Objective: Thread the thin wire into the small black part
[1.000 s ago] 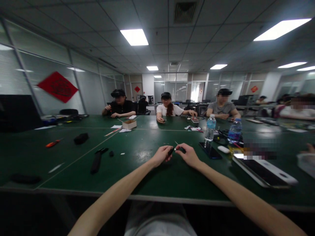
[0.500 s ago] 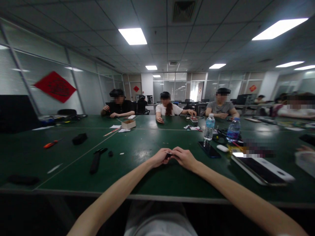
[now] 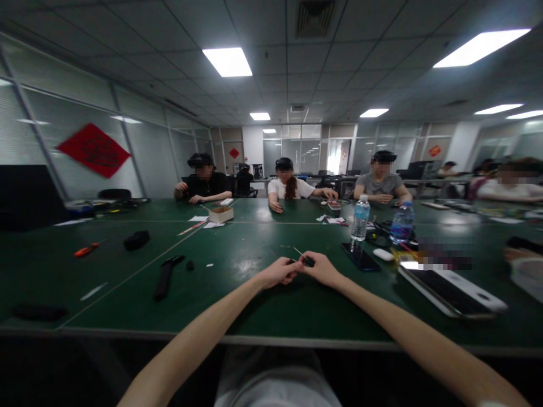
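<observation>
My right hand point(image 3: 321, 268) is closed around a small screwdriver point(image 3: 309, 261) with a dark handle; its thin shaft points up and to the left. Touching it, my left hand point(image 3: 280, 272) has its fingers closed on something dark and small that I cannot make out, mostly hidden by the fingers. Both hands meet just above the green table point(image 3: 246, 305), near its middle. To the right of them lies a dark phone point(image 3: 360, 257), flat on the table.
Two bottles point(image 3: 361, 219) point(image 3: 402, 223), a white mouse point(image 3: 383, 255) and a white device point(image 3: 453, 291) stand or lie on the right. Leftward are a black tool point(image 3: 165, 278), a black block point(image 3: 136, 240), an orange screwdriver point(image 3: 86, 250) and a box point(image 3: 221, 214). People sit opposite.
The screwdriver's thin shaft now shows above my hands, tilted up and left. My right hand has turned slightly, and its dark handle has come into sight. My left fingers have shifted a little.
</observation>
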`<action>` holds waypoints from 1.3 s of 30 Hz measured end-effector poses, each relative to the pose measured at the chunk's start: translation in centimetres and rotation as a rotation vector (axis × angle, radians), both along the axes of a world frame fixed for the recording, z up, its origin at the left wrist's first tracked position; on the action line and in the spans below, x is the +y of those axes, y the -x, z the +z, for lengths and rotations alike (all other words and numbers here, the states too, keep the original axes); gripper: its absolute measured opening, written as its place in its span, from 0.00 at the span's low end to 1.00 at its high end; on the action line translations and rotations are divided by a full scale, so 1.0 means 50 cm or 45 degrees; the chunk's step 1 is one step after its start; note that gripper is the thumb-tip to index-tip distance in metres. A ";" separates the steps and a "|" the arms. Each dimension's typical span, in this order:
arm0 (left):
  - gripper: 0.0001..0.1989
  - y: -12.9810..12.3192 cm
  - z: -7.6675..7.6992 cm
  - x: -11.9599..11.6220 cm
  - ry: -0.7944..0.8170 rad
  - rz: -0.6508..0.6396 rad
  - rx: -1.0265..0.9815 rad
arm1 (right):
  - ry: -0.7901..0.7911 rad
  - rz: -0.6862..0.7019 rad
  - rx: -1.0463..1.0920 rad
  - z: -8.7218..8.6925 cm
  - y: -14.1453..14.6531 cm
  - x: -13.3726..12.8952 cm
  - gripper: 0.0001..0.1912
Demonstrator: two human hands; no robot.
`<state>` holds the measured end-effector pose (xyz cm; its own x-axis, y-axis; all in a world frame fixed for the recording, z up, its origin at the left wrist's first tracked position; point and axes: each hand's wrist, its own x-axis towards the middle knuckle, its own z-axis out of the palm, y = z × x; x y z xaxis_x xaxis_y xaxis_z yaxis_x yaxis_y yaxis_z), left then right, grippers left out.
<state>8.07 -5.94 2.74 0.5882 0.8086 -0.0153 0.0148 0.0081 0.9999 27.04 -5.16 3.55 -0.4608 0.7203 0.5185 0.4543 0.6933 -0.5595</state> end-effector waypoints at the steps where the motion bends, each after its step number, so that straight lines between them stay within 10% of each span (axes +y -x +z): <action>1: 0.18 0.001 -0.002 0.001 -0.004 0.020 -0.003 | 0.025 0.026 0.002 0.001 -0.004 0.003 0.13; 10: 0.23 0.004 -0.003 0.017 -0.141 0.264 -0.045 | 0.525 0.058 0.194 -0.026 -0.012 0.033 0.21; 23: 0.20 0.007 -0.017 0.037 -0.102 0.441 -0.291 | 0.102 0.002 -0.098 -0.023 -0.010 0.036 0.22; 28: 0.21 0.015 -0.020 0.046 -0.103 0.495 -0.200 | -0.024 -0.677 -0.437 -0.007 -0.137 0.115 0.30; 32: 0.22 0.019 -0.021 0.047 -0.140 0.486 -0.166 | 0.259 -1.251 -0.682 -0.037 -0.273 0.189 0.46; 39: 0.22 0.017 -0.024 0.047 -0.161 0.495 -0.151 | 0.527 -1.312 -0.697 -0.068 -0.367 0.260 0.54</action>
